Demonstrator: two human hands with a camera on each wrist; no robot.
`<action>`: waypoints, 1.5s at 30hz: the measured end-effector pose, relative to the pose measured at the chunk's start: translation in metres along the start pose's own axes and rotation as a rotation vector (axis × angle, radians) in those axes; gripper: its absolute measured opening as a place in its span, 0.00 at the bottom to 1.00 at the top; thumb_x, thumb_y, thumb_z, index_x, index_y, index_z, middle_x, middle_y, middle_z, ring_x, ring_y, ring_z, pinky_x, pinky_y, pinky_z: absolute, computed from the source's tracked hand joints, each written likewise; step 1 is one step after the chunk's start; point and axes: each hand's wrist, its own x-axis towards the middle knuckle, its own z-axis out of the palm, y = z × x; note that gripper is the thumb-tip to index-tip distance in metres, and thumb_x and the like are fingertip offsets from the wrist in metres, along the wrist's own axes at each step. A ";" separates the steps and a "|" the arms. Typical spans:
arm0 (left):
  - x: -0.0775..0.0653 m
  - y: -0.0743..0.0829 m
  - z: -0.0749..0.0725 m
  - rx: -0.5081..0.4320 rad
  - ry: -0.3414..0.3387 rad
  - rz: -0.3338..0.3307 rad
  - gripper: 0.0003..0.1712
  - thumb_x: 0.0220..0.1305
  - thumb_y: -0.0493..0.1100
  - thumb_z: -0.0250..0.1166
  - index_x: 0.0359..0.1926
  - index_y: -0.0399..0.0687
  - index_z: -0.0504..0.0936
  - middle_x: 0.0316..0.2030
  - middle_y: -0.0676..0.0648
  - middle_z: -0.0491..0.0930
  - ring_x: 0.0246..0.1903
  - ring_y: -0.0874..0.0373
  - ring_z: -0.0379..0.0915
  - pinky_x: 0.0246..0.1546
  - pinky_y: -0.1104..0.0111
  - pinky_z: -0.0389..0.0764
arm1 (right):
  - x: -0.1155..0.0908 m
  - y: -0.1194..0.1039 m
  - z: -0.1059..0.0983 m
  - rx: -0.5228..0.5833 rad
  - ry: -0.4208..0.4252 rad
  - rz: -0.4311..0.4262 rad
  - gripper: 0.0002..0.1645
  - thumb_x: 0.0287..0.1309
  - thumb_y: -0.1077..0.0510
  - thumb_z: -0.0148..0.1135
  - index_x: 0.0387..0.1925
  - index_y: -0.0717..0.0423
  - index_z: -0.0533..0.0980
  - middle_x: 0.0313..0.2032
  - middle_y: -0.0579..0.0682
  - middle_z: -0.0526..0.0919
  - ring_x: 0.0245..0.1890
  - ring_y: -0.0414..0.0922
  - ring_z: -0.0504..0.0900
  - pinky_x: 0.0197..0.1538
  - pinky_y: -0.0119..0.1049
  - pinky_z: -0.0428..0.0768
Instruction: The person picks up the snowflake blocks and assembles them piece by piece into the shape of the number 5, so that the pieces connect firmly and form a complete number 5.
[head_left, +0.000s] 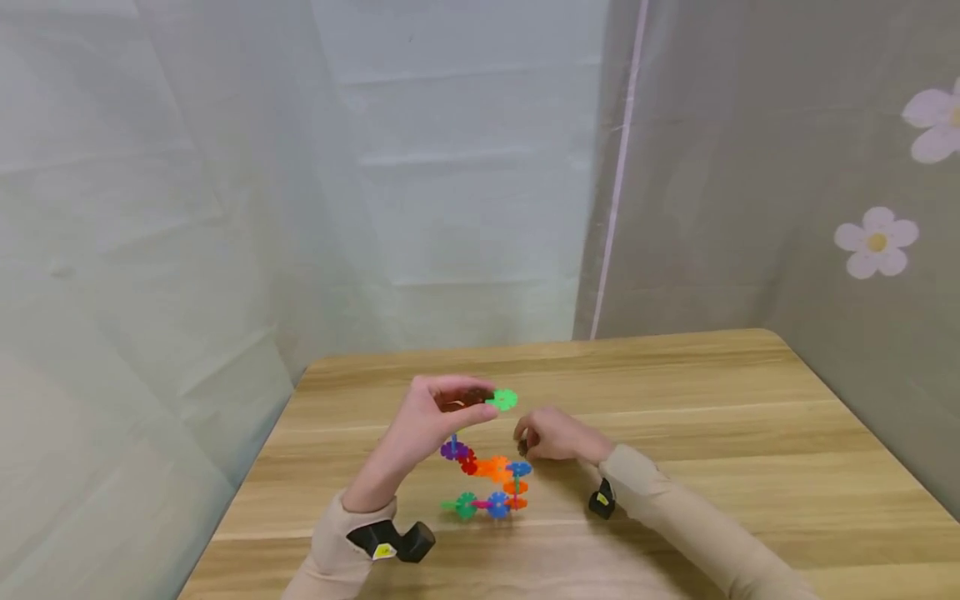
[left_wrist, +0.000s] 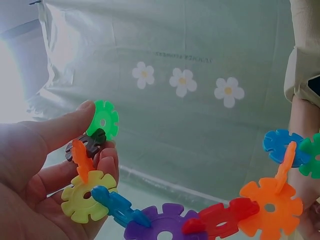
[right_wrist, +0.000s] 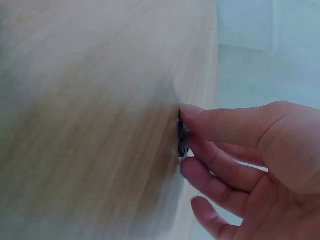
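Observation:
My left hand (head_left: 416,429) is raised over the table and pinches one end of a chain of slotted plastic discs, near a bright green disc (left_wrist: 104,120) and a dark brown disc (left_wrist: 86,145). From there the chain runs through yellow (left_wrist: 82,196), blue, purple (head_left: 453,450), red (head_left: 468,462) and orange discs (head_left: 495,468). It then bends back to a blue disc (head_left: 498,504) and a green disc (head_left: 466,505). Whether its lower part touches the table cannot be told. Right of the chain, my right hand (head_left: 558,434) pinches a small dark disc (right_wrist: 182,137), seen edge-on, at the wooden surface.
The wooden table (head_left: 675,383) has a rounded far right corner. Pale cloth (head_left: 465,183) hangs behind it, and a grey cloth with white flowers (head_left: 876,242) hangs at the right. Each wrist carries a black camera, the left one (head_left: 415,542) close to the chain.

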 end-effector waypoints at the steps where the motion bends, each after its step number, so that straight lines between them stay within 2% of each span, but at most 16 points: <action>1: 0.000 0.000 0.000 -0.003 -0.001 -0.005 0.17 0.55 0.45 0.72 0.46 0.45 0.86 0.43 0.44 0.86 0.39 0.57 0.83 0.41 0.68 0.84 | -0.001 0.000 0.001 0.006 -0.002 0.012 0.14 0.46 0.65 0.73 0.38 0.58 0.82 0.28 0.49 0.84 0.27 0.37 0.76 0.35 0.28 0.77; 5: 0.000 0.000 0.002 -0.013 -0.005 -0.021 0.18 0.56 0.46 0.72 0.47 0.46 0.85 0.44 0.44 0.86 0.40 0.56 0.83 0.42 0.68 0.83 | -0.003 0.000 0.001 0.011 0.000 0.050 0.12 0.45 0.66 0.74 0.33 0.58 0.79 0.29 0.48 0.81 0.29 0.39 0.72 0.36 0.31 0.75; 9: 0.001 0.001 0.001 -0.010 -0.009 -0.018 0.17 0.56 0.46 0.72 0.47 0.47 0.86 0.44 0.45 0.86 0.41 0.56 0.83 0.42 0.67 0.84 | -0.004 0.002 -0.001 0.001 0.021 0.031 0.15 0.45 0.66 0.74 0.32 0.56 0.74 0.31 0.47 0.78 0.31 0.41 0.71 0.37 0.32 0.74; 13: 0.002 0.001 0.000 -0.003 -0.012 -0.007 0.17 0.56 0.46 0.72 0.47 0.47 0.85 0.44 0.45 0.86 0.40 0.56 0.83 0.42 0.65 0.84 | -0.006 0.006 -0.001 0.025 0.040 -0.001 0.14 0.48 0.65 0.73 0.34 0.57 0.74 0.31 0.47 0.81 0.32 0.40 0.76 0.38 0.32 0.77; 17: 0.002 0.001 -0.003 0.002 -0.006 -0.008 0.18 0.57 0.46 0.71 0.48 0.46 0.85 0.44 0.44 0.86 0.40 0.58 0.83 0.42 0.66 0.84 | -0.007 0.008 -0.001 0.074 0.069 -0.016 0.09 0.54 0.66 0.68 0.36 0.57 0.76 0.33 0.48 0.83 0.31 0.38 0.78 0.37 0.30 0.78; 23: 0.005 0.001 -0.005 0.004 0.010 -0.015 0.19 0.56 0.47 0.72 0.48 0.45 0.85 0.44 0.43 0.86 0.40 0.58 0.83 0.42 0.66 0.84 | -0.008 0.011 -0.003 0.146 0.122 -0.010 0.06 0.60 0.67 0.60 0.40 0.57 0.75 0.31 0.47 0.84 0.30 0.37 0.80 0.34 0.28 0.77; 34: 0.007 -0.002 -0.004 0.009 0.013 0.011 0.19 0.58 0.44 0.71 0.49 0.41 0.84 0.45 0.40 0.85 0.40 0.57 0.82 0.43 0.69 0.83 | -0.015 -0.002 -0.009 0.296 0.302 -0.022 0.09 0.64 0.66 0.55 0.45 0.62 0.76 0.32 0.49 0.85 0.26 0.37 0.78 0.28 0.29 0.78; 38: 0.007 -0.003 -0.003 0.018 0.015 0.025 0.18 0.58 0.43 0.70 0.48 0.41 0.84 0.45 0.40 0.85 0.41 0.57 0.82 0.43 0.69 0.83 | -0.020 -0.009 -0.012 0.328 0.346 -0.037 0.08 0.65 0.65 0.55 0.45 0.59 0.76 0.33 0.50 0.85 0.26 0.38 0.78 0.27 0.29 0.78; 45: 0.005 -0.004 -0.002 0.024 0.001 0.044 0.17 0.59 0.43 0.69 0.48 0.41 0.84 0.45 0.40 0.85 0.42 0.56 0.82 0.43 0.69 0.83 | -0.026 -0.022 -0.014 0.398 0.444 -0.057 0.09 0.67 0.64 0.54 0.46 0.52 0.75 0.31 0.50 0.84 0.24 0.48 0.79 0.25 0.30 0.78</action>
